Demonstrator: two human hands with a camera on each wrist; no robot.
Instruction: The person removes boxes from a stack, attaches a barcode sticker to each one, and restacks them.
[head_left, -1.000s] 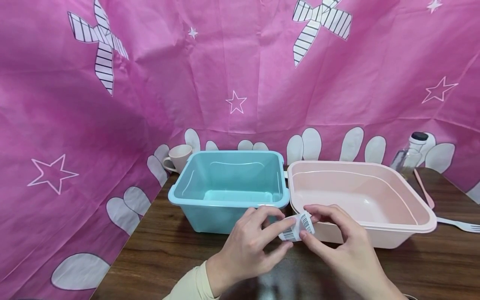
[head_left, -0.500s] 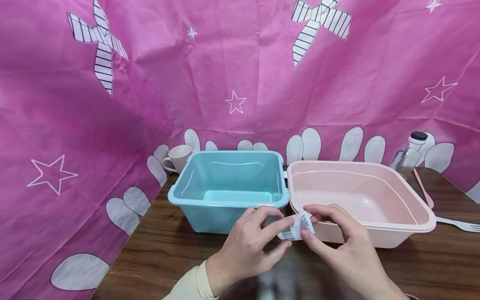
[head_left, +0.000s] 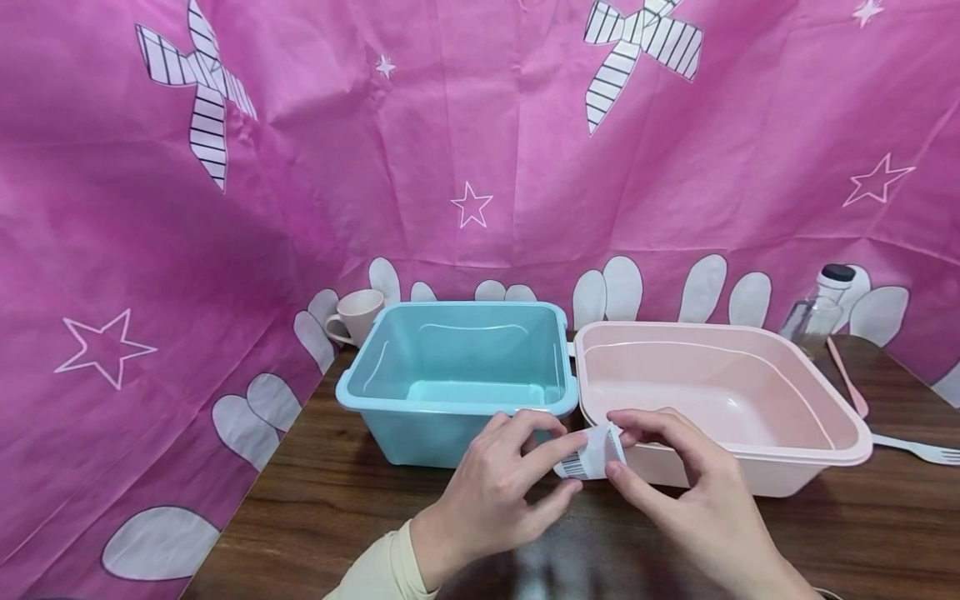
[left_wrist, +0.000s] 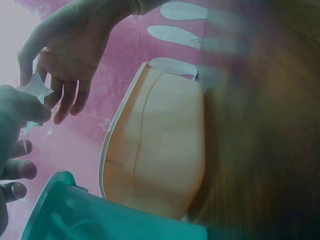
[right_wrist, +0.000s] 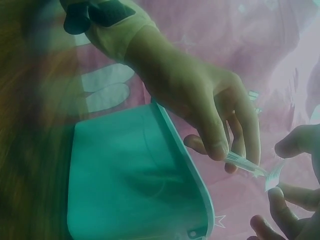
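Note:
A white barcode label (head_left: 592, 452), bent at its right end, is held up between both hands in front of the two tubs. My left hand (head_left: 502, 483) pinches its left part between thumb and fingers, with the index finger lying across its face. At the right end, the thumb and fingers of my right hand (head_left: 693, 483) hold the folded edge. The right wrist view shows the label (right_wrist: 245, 162) with its end standing up at an angle by the right fingertips. In the left wrist view, pale label corners (left_wrist: 37, 90) stick out past my left thumb.
Behind the hands stand a turquoise tub (head_left: 457, 429) and a pale pink tub (head_left: 720, 454), side by side. A mug (head_left: 362, 312) stands at the back left. At the right lie a white fork (head_left: 918, 450) and a pink utensil (head_left: 849, 379), near a black-capped glass bottle (head_left: 817, 317).
The label's right end has turned over, so its barcode there no longer shows in the head view. The right thumb has shifted slightly; both hands otherwise keep their places.

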